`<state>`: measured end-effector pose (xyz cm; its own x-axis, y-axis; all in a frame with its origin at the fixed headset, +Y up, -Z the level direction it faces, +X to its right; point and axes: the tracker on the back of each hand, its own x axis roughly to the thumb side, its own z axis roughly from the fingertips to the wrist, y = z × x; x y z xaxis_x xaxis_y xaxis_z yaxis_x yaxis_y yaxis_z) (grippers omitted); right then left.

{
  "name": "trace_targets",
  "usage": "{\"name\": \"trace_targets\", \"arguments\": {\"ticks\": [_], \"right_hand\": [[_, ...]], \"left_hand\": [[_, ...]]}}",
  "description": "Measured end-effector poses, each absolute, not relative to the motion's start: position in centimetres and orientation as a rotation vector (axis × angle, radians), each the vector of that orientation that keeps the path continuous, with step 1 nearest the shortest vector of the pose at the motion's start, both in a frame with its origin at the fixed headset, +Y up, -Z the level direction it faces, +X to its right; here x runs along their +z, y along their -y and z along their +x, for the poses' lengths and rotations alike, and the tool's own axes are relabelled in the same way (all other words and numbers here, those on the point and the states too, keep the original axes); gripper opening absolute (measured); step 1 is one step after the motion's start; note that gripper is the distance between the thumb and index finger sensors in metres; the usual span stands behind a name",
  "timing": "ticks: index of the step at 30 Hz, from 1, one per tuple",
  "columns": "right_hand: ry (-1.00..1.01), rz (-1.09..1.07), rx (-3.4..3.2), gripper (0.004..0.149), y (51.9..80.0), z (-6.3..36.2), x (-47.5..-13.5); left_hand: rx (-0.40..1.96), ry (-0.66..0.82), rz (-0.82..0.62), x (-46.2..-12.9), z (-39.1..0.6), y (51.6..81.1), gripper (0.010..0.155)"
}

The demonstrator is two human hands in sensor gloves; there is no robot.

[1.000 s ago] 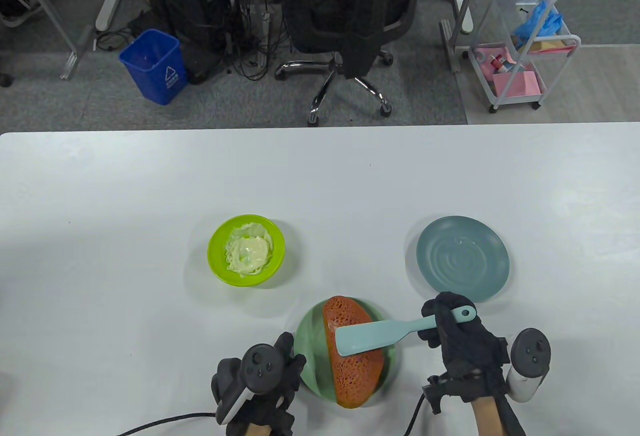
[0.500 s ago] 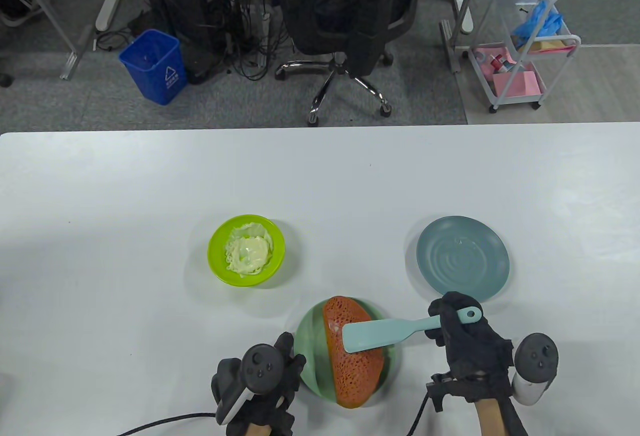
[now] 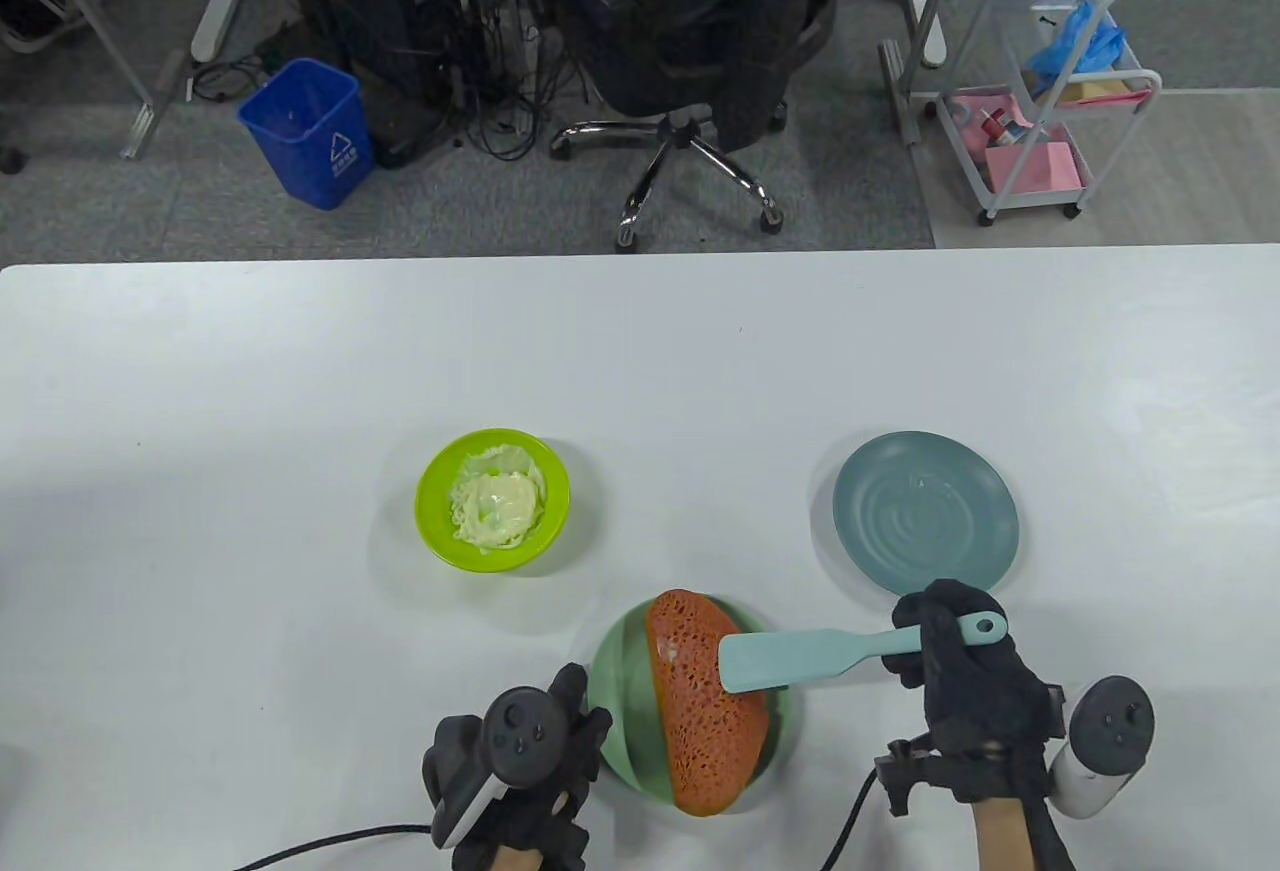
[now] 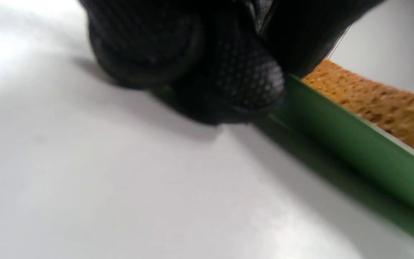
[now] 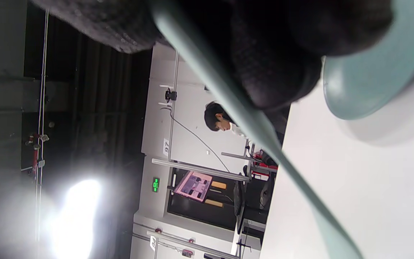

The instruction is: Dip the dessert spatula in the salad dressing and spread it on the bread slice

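Spreading stroke: the dessert spatula (image 3: 800, 655), grasped at its handle by the right hand (image 3: 960, 676), is best drawn flat and lightly over the bread slice (image 3: 700, 711), while the green plate (image 3: 615, 711) is braced at its rim by the left hand (image 3: 515, 771), whose grip cannot be told.

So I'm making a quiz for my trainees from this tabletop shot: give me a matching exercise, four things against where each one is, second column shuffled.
Things:
1. salad dressing
2. bread slice
3. dessert spatula
4. blue-grey plate

Places:
a. on the green plate
b. bare, behind the right hand
c. in the lime bowl
d. gripped by the right hand, blade over the bread

Pairs: 1-c, 2-a, 3-d, 4-b
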<state>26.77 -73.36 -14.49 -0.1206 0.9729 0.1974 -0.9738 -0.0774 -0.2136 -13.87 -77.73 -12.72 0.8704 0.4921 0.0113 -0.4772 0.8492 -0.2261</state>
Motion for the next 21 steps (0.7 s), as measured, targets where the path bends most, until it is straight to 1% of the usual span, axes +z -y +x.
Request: {"name": "trace_targets", "arguments": {"ticks": [13,21], "right_hand": [[0.335,0.017,1.564,0.042,74.3,26.5,-14.7],[0.235,0.087,1.509,0.042,74.2,24.3,-14.6]], "left_hand": [[0.51,0.07,-0.22,-12.7,-13.9,77.7,0.059],[0.51,0.07,-0.22,-12.7,-13.9,77.7,0.06]]}}
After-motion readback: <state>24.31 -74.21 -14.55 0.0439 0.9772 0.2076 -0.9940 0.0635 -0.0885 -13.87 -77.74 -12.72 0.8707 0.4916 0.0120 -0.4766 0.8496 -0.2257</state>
